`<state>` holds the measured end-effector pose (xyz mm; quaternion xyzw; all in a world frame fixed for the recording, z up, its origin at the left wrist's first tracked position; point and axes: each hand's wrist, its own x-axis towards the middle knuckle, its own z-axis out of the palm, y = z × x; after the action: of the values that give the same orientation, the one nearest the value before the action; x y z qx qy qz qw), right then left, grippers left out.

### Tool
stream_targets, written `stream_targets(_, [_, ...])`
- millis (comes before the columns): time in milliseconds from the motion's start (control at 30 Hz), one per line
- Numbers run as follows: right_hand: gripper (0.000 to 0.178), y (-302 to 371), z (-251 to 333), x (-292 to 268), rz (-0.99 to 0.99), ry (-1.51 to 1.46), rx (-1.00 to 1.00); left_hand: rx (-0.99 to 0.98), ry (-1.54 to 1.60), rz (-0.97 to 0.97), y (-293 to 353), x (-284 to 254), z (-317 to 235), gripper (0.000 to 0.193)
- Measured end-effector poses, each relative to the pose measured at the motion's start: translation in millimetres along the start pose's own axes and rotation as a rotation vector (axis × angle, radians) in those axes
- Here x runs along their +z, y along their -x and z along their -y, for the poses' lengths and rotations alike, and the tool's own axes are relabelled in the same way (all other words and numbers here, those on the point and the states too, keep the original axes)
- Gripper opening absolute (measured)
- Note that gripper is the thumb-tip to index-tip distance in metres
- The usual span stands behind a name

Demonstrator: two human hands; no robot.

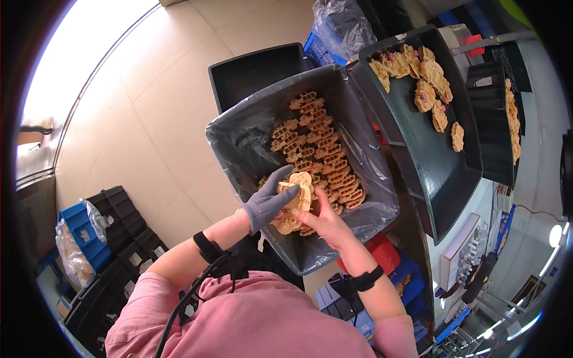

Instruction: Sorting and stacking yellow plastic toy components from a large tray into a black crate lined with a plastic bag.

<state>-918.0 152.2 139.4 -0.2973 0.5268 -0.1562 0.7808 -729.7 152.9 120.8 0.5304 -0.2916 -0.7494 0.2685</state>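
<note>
Both my hands are over a grey bin (369,158) lined with clear plastic film, at its near end. My left hand (267,204), in a grey knit glove, has its fingers and thumb closed on a cream-coloured moulded plastic part (306,190). From the other side, the bare fingers of my right hand (329,224) grip the same part. Below it in the bin, several tan moulded parts (325,140) stand packed side by side in rows. My hands and the held part cover some of the near ones.
To the right, a dark tray (444,185) carries several loose cream parts (436,74), with another dark tray (486,125) beyond. An open black bin (253,74) stands behind the lined bin. A blue crate (322,51) holds clear plastic bags. Black crates (119,221) stand at lower left.
</note>
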Motion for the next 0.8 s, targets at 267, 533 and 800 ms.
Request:
stream_targets(267, [0.076,-70.1,12.9,26.3,0.128,-0.22,0.065,0.285,-0.09,-0.248,-26.6,-36.9,32.4,0.075])
stream_targets(533, [0.075,-148.9,69.6,-7.0,0.102,1.252,-0.508,0.69,-0.774,-0.512,-27.5,-97.5,4.7,0.057])
stream_targets(800, [0.042,-275.4,73.1,-14.2,0.272,1.983,-0.949,0.654,-1.215,-0.384,-64.8,-123.4,39.6,0.033])
